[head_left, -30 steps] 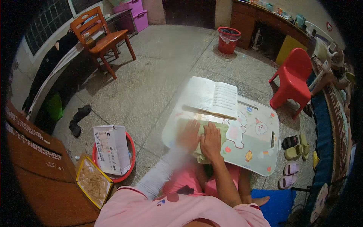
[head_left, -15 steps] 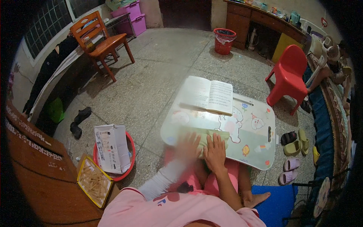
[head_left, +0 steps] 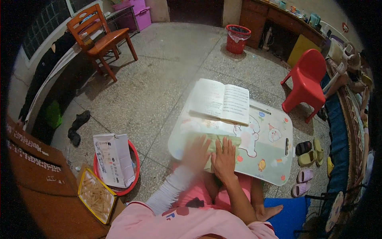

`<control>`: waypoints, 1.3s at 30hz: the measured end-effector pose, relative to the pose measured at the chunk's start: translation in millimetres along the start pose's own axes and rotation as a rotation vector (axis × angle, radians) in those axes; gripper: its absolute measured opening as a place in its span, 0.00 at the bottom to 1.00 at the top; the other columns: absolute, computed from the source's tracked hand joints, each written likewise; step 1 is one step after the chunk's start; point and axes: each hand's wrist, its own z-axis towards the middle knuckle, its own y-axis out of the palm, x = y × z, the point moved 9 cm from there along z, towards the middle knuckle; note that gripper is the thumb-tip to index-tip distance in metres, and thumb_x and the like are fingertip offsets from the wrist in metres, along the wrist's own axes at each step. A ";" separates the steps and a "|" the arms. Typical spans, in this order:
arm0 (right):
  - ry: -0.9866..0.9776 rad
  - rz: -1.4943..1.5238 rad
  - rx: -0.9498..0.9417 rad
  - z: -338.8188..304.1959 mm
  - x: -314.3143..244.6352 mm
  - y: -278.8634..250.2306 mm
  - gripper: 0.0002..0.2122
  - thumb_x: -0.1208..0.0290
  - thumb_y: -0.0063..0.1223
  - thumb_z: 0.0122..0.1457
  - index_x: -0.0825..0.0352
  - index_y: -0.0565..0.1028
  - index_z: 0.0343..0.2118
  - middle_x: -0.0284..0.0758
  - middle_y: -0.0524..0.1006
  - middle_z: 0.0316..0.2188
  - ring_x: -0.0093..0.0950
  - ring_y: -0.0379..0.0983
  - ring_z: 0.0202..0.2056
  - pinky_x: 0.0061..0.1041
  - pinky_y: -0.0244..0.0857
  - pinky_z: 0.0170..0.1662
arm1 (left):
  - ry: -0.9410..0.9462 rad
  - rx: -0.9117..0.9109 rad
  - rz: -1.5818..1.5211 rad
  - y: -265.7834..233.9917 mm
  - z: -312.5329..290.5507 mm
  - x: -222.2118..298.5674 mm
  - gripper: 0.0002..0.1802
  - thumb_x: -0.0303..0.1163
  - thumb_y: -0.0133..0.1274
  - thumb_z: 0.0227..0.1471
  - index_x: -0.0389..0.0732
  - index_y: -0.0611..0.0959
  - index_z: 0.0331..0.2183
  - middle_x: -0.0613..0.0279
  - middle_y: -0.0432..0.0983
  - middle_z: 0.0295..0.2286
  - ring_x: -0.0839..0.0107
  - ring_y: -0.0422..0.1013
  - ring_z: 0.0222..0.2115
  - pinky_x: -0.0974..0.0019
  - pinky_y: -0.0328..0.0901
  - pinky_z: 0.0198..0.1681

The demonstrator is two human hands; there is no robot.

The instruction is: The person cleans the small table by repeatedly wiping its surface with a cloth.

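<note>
On the near edge of a low pale-green table (head_left: pixel 270 149) lies a flat light-green piece (head_left: pixel 235 142), perhaps folded cloth; its exact kind is unclear. My right hand (head_left: pixel 224 160) rests on it palm down, fingers stretched out toward the far side. Beside it, my left hand (head_left: pixel 195 154) is also laid over the green piece's left part, fingers extended, its back smeared by motion. A grey-white sleeve covers my left forearm. Just beyond both hands, an open book (head_left: pixel 221 101) with writing on its pages lies on the table.
At the left, a white carton (head_left: pixel 113 159) sits in a red basin (head_left: pixel 136 171), beside a yellow-rimmed box (head_left: pixel 96 195) of pale sticks. A red plastic chair (head_left: pixel 306 81) stands right of the table, with several slippers (head_left: pixel 307 158) nearby. Farther back are a wooden chair (head_left: pixel 101 46) and a red bin (head_left: pixel 238 40).
The whole view has shifted slightly, with the table lower in it. My right hand has slid a little left across the green piece; my left hand is blurred in both frames.
</note>
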 end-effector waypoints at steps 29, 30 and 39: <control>0.116 0.048 -0.028 54.5 -15.8 6.4 0.22 0.68 0.41 0.53 0.66 0.59 0.53 0.45 0.53 0.55 0.43 0.45 0.58 0.44 0.38 0.58 | 0.038 0.004 -0.036 -7.9 51.9 -37.2 0.28 0.40 0.44 0.47 0.44 0.65 0.51 0.55 0.57 0.51 0.60 0.50 0.54 0.50 0.39 0.57; 0.116 0.048 -0.026 54.6 -16.6 4.9 0.22 0.68 0.41 0.53 0.66 0.59 0.53 0.45 0.53 0.55 0.43 0.45 0.58 0.44 0.37 0.58 | 0.037 -0.003 -0.044 -7.0 52.2 -37.6 0.28 0.40 0.44 0.47 0.44 0.64 0.51 0.54 0.57 0.51 0.59 0.50 0.54 0.50 0.39 0.57; 0.058 0.072 0.050 50.4 -13.7 10.3 0.22 0.66 0.40 0.54 0.67 0.59 0.52 0.45 0.54 0.55 0.43 0.46 0.57 0.43 0.38 0.58 | 0.056 0.045 -0.016 -4.1 50.3 -38.7 0.28 0.40 0.43 0.47 0.44 0.64 0.52 0.53 0.56 0.52 0.59 0.49 0.55 0.49 0.38 0.58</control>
